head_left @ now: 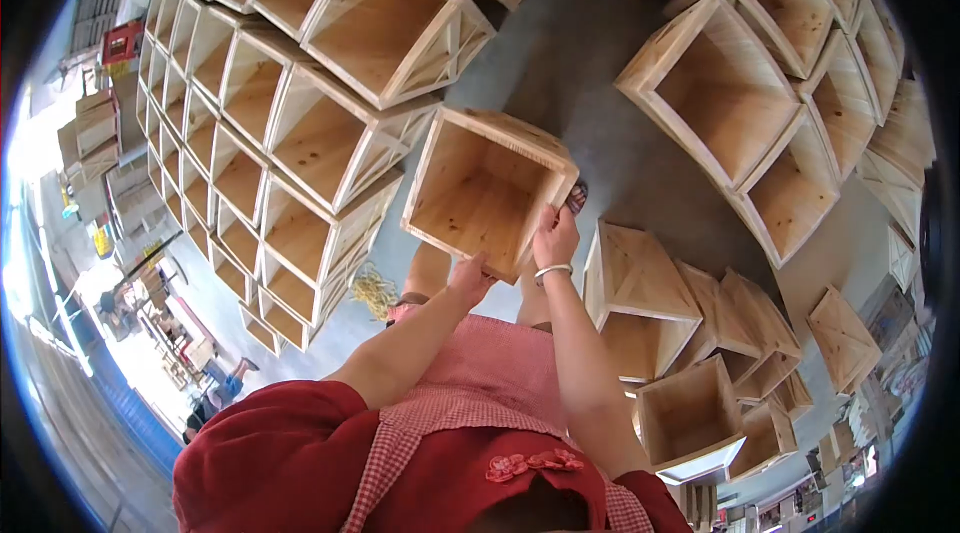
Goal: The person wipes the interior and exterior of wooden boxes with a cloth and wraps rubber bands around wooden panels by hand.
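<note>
An open wooden box (480, 195) is held in front of me, tilted, with its hollow side facing me. My left hand (470, 280) grips its lower edge near the bottom corner. On the right side wall, my right hand (555, 237), with a light bangle at the wrist, is closed round the edge. The box's inside is bare wood with a few knots. Its upper left corner is close to the stacked boxes (318, 148); whether they touch I cannot tell.
More boxes (725, 93) are stacked at the upper right. Several loose boxes (690, 413) lie piled at the lower right, beside a lone box (843, 340). Straw-like scraps (373, 291) lie on the floor (560, 63). A person (222, 385) is far off at the lower left.
</note>
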A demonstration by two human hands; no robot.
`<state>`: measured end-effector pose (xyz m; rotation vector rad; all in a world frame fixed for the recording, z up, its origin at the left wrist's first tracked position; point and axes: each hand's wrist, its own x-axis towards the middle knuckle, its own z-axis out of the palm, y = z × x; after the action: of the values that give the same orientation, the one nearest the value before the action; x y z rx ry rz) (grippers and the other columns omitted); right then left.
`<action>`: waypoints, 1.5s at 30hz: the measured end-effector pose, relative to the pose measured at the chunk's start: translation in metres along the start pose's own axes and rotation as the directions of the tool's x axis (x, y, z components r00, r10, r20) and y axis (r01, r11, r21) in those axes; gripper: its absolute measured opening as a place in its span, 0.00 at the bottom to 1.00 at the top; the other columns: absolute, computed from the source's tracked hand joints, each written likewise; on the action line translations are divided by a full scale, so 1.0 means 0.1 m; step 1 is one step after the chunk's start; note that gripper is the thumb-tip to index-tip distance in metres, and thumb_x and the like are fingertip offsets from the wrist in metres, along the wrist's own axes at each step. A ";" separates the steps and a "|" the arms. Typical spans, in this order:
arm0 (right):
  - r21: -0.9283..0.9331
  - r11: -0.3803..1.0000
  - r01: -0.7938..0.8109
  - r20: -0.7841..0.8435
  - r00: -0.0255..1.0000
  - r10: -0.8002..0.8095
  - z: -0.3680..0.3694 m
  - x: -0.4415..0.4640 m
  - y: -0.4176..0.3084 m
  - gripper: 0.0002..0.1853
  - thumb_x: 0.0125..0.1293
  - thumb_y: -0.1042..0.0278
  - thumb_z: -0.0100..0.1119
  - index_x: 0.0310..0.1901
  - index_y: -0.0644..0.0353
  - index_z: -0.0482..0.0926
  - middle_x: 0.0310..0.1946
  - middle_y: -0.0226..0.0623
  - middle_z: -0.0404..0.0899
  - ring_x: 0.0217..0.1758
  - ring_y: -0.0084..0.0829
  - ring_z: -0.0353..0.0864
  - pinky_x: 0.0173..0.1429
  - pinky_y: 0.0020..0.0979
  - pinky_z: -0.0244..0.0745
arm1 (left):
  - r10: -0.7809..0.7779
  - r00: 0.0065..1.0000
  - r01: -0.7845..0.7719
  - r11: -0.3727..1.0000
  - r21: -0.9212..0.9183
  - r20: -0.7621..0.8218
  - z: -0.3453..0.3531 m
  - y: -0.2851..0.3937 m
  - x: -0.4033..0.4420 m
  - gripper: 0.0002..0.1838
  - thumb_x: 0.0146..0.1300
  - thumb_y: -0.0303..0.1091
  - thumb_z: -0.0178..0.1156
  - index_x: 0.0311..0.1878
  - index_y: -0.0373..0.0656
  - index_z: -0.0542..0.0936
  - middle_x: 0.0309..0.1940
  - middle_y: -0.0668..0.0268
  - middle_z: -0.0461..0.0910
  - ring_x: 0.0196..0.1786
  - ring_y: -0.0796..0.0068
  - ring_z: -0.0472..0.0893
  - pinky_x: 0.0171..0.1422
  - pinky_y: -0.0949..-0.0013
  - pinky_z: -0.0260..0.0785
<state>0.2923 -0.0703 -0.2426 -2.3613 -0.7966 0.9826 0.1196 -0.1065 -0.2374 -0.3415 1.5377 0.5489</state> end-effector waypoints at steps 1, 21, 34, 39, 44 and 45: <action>0.051 0.998 -0.044 -0.020 0.999 0.045 0.04 -0.13 0.03 0.12 0.64 0.61 0.53 0.36 0.63 0.76 0.27 0.47 0.77 0.30 0.40 0.78 0.35 0.36 0.71 | -0.005 1.000 0.005 1.000 -0.003 -0.015 -0.14 0.02 0.01 0.14 0.59 0.29 0.55 0.47 0.33 0.69 0.39 0.54 0.76 0.41 0.60 0.78 0.42 0.52 0.75; 0.559 0.827 0.054 0.014 0.997 -0.075 -0.44 -0.27 -0.82 0.18 0.68 0.63 0.49 0.21 0.60 0.64 0.14 0.28 0.58 0.21 0.19 0.57 0.24 0.27 0.55 | -0.297 0.738 -0.439 -0.893 0.097 0.606 2.24 1.28 0.25 0.14 0.54 0.31 0.53 0.45 0.47 0.80 0.36 0.58 0.82 0.41 0.57 0.82 0.45 0.60 0.74; 0.483 0.843 -0.237 -0.103 0.941 0.324 0.78 -1.17 -1.45 0.16 0.69 0.58 0.43 0.32 0.60 0.73 0.28 0.47 0.77 0.26 0.49 0.76 0.27 0.44 0.70 | -0.508 0.684 -0.595 -0.804 -0.003 0.524 1.96 1.35 0.26 0.17 0.51 0.36 0.60 0.45 0.45 0.78 0.36 0.53 0.80 0.42 0.52 0.80 0.45 0.53 0.73; 0.281 0.960 0.006 -0.090 0.996 0.020 1.24 -1.44 -1.67 0.08 0.62 0.65 0.47 0.28 0.58 0.71 0.19 0.45 0.74 0.26 0.50 0.76 0.31 0.50 0.68 | -0.642 0.684 -0.537 -0.764 -0.357 0.345 1.73 2.47 -0.40 0.30 0.43 0.40 0.69 0.53 0.43 0.74 0.47 0.53 0.77 0.50 0.56 0.77 0.51 0.58 0.71; 0.475 0.879 -0.038 0.205 0.976 -0.069 1.47 -2.36 -2.22 0.08 0.60 0.64 0.51 0.32 0.59 0.73 0.25 0.43 0.77 0.29 0.48 0.77 0.35 0.46 0.71 | -0.561 0.674 -0.706 -0.295 0.644 0.482 1.11 1.72 -0.98 0.37 0.54 0.45 0.65 0.61 0.31 0.65 0.57 0.46 0.70 0.63 0.62 0.69 0.61 0.66 0.66; 0.474 0.880 -0.036 0.185 0.981 -0.059 1.46 -2.42 -2.15 0.08 0.60 0.64 0.51 0.32 0.59 0.73 0.25 0.43 0.77 0.29 0.48 0.77 0.35 0.46 0.71 | -0.499 0.684 -0.716 -0.322 0.619 0.532 0.98 1.39 -0.87 0.35 0.55 0.46 0.65 0.58 0.30 0.67 0.54 0.48 0.72 0.59 0.62 0.71 0.56 0.68 0.68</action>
<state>-0.0275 -0.0467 -0.0908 -1.8541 -0.5526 1.2553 0.1324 0.0521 -0.1312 1.4755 0.5970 -0.6850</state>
